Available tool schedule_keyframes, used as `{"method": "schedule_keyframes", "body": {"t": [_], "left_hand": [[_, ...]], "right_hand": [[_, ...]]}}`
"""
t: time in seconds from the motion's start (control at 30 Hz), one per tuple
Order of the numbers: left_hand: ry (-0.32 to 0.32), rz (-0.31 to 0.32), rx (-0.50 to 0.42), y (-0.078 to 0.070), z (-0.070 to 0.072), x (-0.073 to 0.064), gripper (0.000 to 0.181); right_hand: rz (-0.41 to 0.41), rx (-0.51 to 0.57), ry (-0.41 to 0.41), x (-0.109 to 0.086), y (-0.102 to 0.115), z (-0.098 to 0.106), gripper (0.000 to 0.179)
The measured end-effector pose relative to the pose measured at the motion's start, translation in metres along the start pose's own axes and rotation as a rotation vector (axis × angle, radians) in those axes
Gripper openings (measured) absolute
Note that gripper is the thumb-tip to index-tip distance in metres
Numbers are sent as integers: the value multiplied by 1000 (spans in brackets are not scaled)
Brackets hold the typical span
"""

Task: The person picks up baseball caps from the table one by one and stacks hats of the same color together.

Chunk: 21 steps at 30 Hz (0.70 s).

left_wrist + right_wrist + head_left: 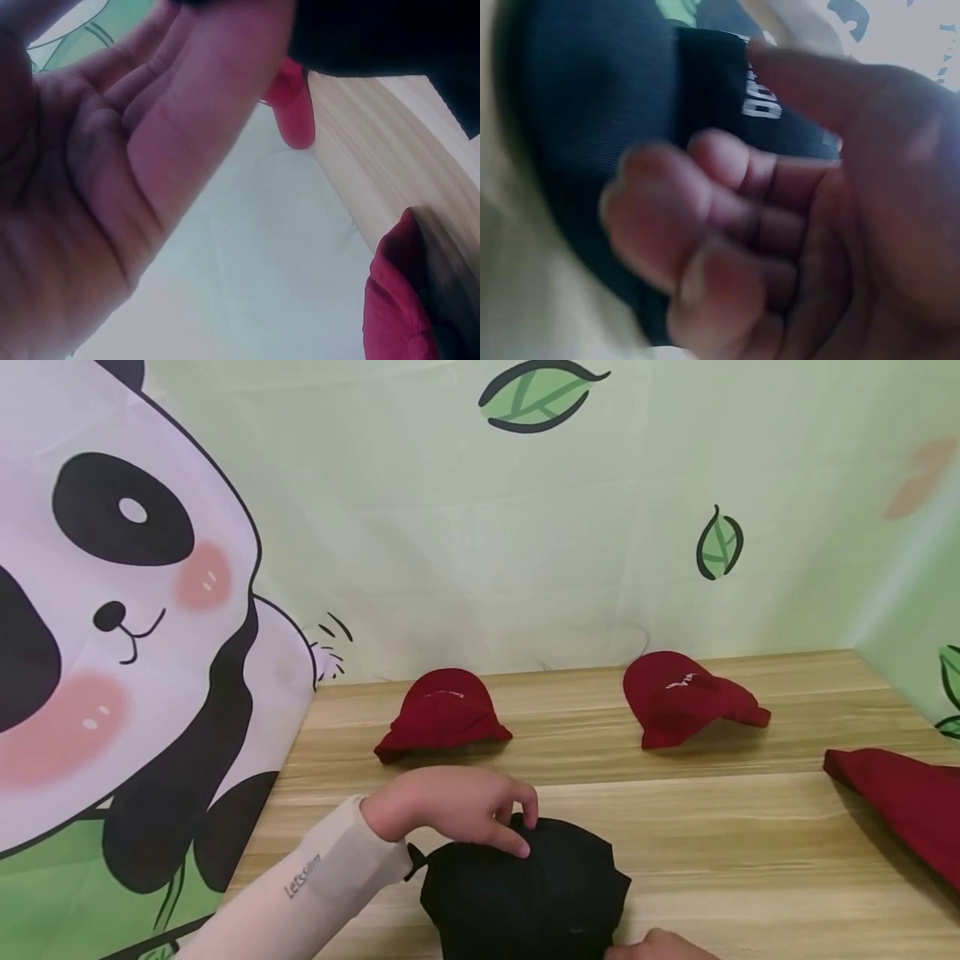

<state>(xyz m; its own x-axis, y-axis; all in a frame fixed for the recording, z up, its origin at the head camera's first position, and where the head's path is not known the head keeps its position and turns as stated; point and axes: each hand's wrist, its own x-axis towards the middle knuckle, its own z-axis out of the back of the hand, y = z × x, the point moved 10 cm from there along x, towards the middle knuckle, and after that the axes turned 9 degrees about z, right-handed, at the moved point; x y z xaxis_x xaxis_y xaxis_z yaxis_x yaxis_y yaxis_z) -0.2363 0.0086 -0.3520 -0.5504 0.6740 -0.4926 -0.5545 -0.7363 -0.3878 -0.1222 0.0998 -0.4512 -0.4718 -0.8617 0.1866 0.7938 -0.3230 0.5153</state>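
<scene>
A black cap (532,902) is near the front of the table, its lower part cut off by the head view's bottom edge. From above, my left hand (465,802) pinches the cap's far side between thumb and bent fingers. My right hand (660,947) is at the cap's near right edge, mostly out of the head view. In the right wrist view its fingers (660,210) are curled beside the dark fabric, and the thumb lies at the edge near white lettering (762,101). The exact contact there is blurred.
Two red caps stand toward the back of the wood-grain table (570,727): one at left (446,710), one at right (682,697). A third red item (900,793) is cut off at the right edge. A panda-printed cloth (450,568) hangs behind.
</scene>
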Motion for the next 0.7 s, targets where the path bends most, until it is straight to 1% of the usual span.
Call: {"method": "schedule_keyframes", "body": {"t": [0.07,0.1,0.13,0.2,0.3,0.33,0.4,0.5,0.53,0.57,0.7], "left_hand": [[-1,-6,-11,1,0,0,24],[0,-8,-18,1,0,-1,24],[2,-9,-25,1,0,-1,23],[9,-8,-43,1,-1,-1,23],[14,5,-73,2,0,-4,23],[15,9,-83,3,1,-4,23],[16,22,-110,3,2,-6,22],[18,46,-142,5,4,-8,21],[17,52,-150,5,5,-9,21],[17,57,-156,6,5,-10,21],[17,73,-169,9,6,-13,21]], "right_hand": [[56,19,-13,4,9,11,13],[70,60,-21,5,13,16,13],[72,107,-15,7,15,22,13],[69,254,-8,10,18,32,11],[83,383,-31,15,24,53,11],[60,427,-36,17,24,58,11],[52,424,-87,20,25,73,10],[1,415,-168,25,23,91,9],[5,415,-202,27,22,97,8],[28,403,-241,29,23,103,8],[116,419,-368,40,23,122,10]]}}
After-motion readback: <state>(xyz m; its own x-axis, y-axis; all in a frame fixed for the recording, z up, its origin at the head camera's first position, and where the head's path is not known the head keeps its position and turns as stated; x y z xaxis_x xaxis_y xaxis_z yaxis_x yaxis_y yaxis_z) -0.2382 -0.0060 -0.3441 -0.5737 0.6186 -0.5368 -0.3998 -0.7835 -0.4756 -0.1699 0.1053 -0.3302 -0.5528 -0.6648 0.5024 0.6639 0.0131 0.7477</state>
